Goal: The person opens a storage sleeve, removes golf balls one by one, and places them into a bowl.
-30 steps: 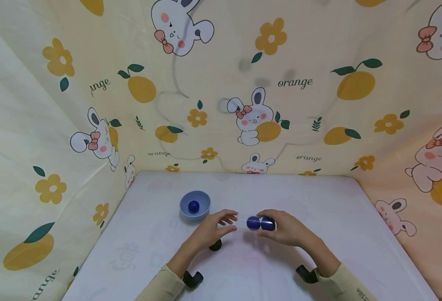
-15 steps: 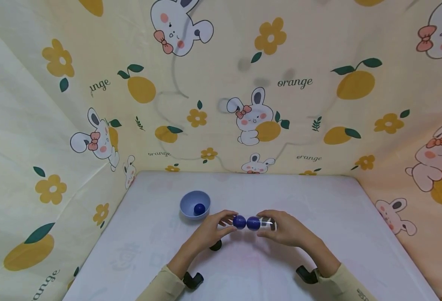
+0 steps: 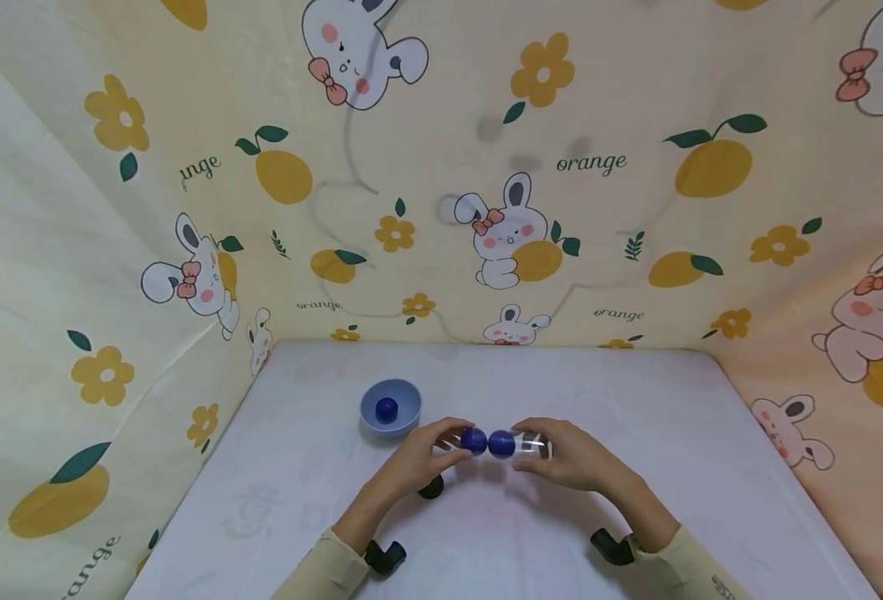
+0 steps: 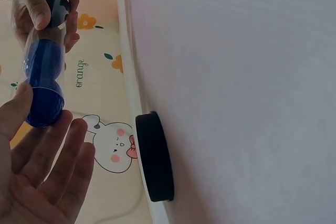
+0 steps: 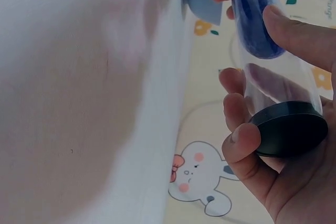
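My right hand [image 3: 574, 454] grips a clear cylindrical container [image 3: 527, 447] by its sides near the black base [image 5: 291, 129]. It lies level above the table, mouth to the left. Inside, near the mouth, is a blue ball [image 3: 501, 444]. Another blue ball [image 3: 474, 441] is at the mouth, partly out past the rim, and my left hand [image 3: 414, 460] pinches it between thumb and fingertips. Behind the left hand stands a light blue bowl [image 3: 369, 422] with one blue ball [image 3: 386, 409] in it.
A round black lid [image 4: 155, 156] rests on the white table [image 3: 471, 550], partly behind my left wrist in the head view. Patterned cloth [image 3: 441, 150] surrounds the table at the back and sides. A black camera mount [image 3: 386, 558] sits by the left wrist, another [image 3: 612, 547] by the right.
Both balls have rolled left along the container, the leading one reaching my left fingers, which have pinched it. The ball in the bowl has rolled right and back left. The hands stay nearly in place.
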Available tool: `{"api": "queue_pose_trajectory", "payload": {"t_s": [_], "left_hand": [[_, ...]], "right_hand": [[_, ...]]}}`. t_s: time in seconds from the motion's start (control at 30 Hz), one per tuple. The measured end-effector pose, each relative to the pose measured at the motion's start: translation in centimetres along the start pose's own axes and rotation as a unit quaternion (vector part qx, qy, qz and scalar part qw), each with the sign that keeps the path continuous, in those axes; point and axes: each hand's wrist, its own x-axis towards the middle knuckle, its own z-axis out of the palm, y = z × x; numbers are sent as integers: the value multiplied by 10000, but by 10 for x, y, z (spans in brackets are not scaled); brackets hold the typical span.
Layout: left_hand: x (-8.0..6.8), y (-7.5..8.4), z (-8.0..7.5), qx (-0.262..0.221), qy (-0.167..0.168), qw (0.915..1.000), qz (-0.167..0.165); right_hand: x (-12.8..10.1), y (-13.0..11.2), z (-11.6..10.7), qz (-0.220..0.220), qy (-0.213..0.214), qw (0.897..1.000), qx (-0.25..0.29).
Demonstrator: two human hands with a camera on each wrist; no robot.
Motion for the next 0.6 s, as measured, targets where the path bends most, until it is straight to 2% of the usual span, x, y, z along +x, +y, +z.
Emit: {"api": "queue_pose_trajectory", "payload": {"t_s": [0.6], "left_hand": [[-3, 0, -4, -5, 215, 9998, -38]], "right_hand": [[-1, 3, 1, 14, 92, 9995, 293]]}}
